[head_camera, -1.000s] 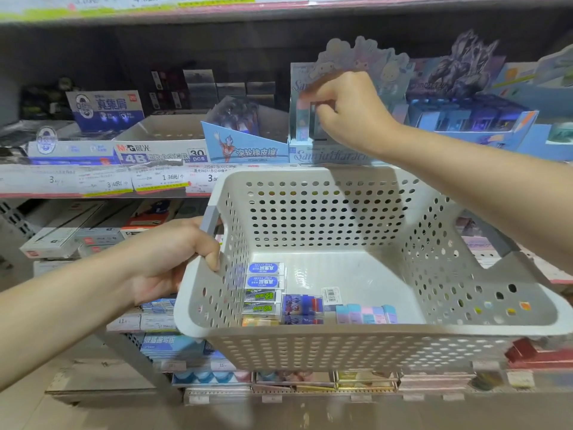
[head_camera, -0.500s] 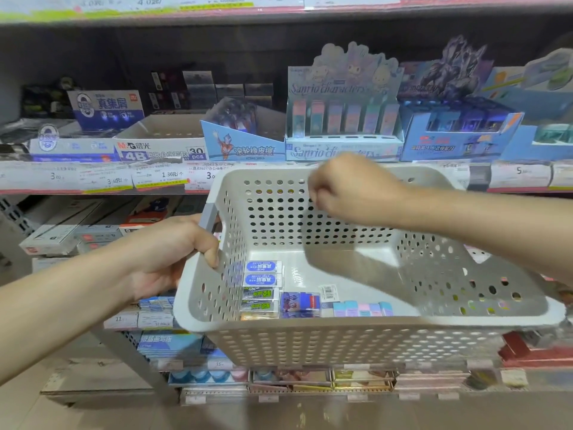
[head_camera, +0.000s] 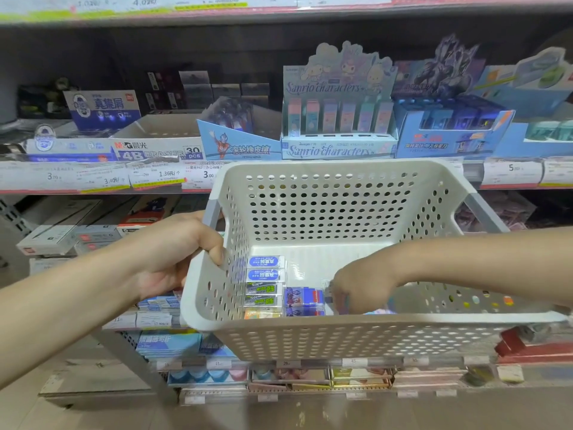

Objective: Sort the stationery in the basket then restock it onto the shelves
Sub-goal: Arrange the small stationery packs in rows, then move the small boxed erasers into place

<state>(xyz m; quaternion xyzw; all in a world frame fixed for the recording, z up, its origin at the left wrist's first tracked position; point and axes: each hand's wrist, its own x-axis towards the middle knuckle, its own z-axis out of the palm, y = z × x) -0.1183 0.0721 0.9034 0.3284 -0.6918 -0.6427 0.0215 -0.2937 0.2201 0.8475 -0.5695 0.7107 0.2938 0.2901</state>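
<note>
The right hand (head_camera: pixel 361 288) has dropped from the shelf into the basket (head_camera: pixel 341 178), fingers curled over the pastel erasers (head_camera: pixel 379 311), probably pinching one; the left hand (head_camera: pixel 173 252) still grips the basket's left rim.

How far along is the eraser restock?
Done: the Sanrio display box looks filled. In hand: left hand grips the basket rim; right hand reaches in at the pastel erasers, grip unclear. Left: blue erasers, green erasers, and Ultraman erasers remain.

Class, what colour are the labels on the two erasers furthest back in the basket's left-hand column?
Blue with white lettering, on the two erasers in the basket; head view.
</note>
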